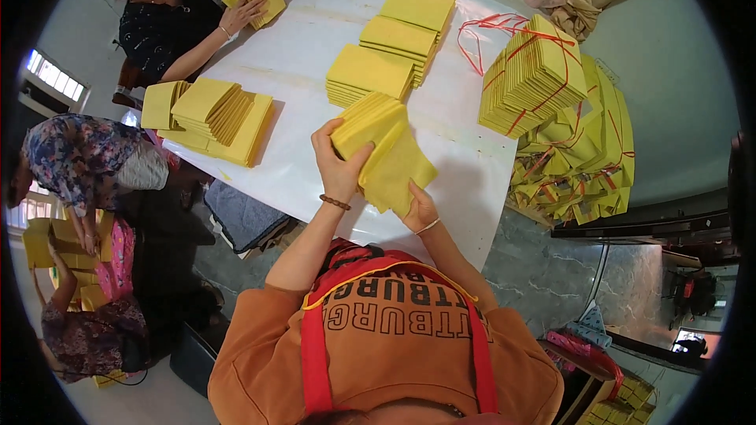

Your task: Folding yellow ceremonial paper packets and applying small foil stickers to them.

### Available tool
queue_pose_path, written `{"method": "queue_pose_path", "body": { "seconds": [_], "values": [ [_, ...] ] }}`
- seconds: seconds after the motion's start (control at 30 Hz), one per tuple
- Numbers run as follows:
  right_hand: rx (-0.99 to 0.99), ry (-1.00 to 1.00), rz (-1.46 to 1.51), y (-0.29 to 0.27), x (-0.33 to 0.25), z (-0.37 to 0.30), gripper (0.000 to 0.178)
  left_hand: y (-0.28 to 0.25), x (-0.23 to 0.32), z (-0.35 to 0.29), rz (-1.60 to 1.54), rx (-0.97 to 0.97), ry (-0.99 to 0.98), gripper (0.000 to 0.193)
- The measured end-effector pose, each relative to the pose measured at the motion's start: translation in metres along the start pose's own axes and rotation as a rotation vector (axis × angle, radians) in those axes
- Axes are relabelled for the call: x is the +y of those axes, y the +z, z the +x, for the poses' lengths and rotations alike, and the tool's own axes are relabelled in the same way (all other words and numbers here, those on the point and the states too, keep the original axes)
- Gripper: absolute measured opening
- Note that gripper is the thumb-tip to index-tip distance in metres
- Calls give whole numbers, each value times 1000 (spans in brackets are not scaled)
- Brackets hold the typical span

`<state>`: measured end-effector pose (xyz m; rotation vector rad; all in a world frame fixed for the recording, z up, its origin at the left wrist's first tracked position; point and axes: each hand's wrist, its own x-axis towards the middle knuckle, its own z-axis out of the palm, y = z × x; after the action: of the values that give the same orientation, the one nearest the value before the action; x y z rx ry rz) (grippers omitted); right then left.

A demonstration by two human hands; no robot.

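Note:
A fanned stack of yellow paper sheets (370, 124) is held up over the front of the white table, its sheets spread towards the lower right. My left hand (342, 159) is closed around the stack's left side, thumb lying across the top. With my right hand (422, 208) I pinch the lower right corner of the spread sheets; how many are between the fingers I cannot tell. Just beyond my hands, a neat pile of folded yellow paper (370, 75) rests on the table, with two similar piles behind it in a row.
Red string ties a tall yellow paper bundle (535, 79) at the table's right edge, above a heap of tied bundles (583, 149). More yellow stacks (213, 122) lie at left. Across the white table (295, 79), a co-worker (173, 20) handles sheets; others work at lower left.

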<state>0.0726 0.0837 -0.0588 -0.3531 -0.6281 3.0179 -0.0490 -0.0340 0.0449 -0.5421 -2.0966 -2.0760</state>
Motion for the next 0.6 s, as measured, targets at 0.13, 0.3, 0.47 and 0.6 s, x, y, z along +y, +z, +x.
{"method": "queue_pose_path", "body": {
  "seconds": [0.13,0.3,0.47,0.6],
  "values": [
    [7,-28,-17,-9,-3,3,47,-10,-11,11,-377,57,-310,57],
    [-3,-43,-12,-22,-7,9,39,-18,-41,15,-473,148,-415,57],
    [-82,-98,192,-39,-17,6,33,-34,-81,33,-486,354,-616,61],
    [-110,-116,220,-30,-29,12,31,-35,-106,55,-507,354,-684,64]
  ]
}}
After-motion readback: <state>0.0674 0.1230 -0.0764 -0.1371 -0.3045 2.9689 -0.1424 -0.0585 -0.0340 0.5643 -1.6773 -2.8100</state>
